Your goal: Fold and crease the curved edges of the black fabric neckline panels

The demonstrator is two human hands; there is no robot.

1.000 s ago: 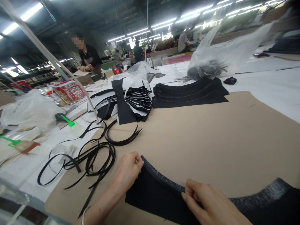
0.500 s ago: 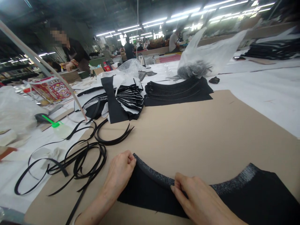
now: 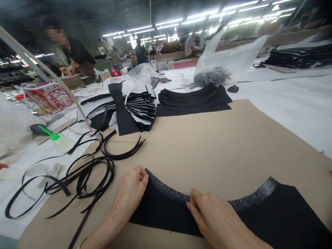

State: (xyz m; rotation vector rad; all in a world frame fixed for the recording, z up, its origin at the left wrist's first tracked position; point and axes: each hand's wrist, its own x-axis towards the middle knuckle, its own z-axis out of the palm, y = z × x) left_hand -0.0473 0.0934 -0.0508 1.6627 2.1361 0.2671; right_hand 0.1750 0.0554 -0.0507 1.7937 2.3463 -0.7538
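Observation:
A black panel (image 3: 166, 214) of fabric-like material lies in front of me on the brown board, with a speckled grey band (image 3: 264, 193) along its curved upper edge. My left hand (image 3: 132, 186) is closed in a pinch on the left end of that curve. Near the middle of the curve my right hand (image 3: 210, 214) also pinches the edge, thumb and fingers pressed together. Between the hands, a smooth dark stretch runs just below the speckled band; I cannot tell whether it is a separate strip. My right hand and forearm hide part of the panel.
Loose black strips (image 3: 95, 176) lie coiled at left, beside a green-tipped bottle (image 3: 61, 141). Behind the brown board's (image 3: 207, 145) open middle sit stacked black panels (image 3: 192, 102) and fanned black pieces (image 3: 141, 110). A plastic bag (image 3: 228, 62) stands farther back. A co-worker (image 3: 80, 57) is at left.
The whole view has shifted slightly, so everything appears a little farther left. Both hands keep their pinch at about the same places on the panel's edge.

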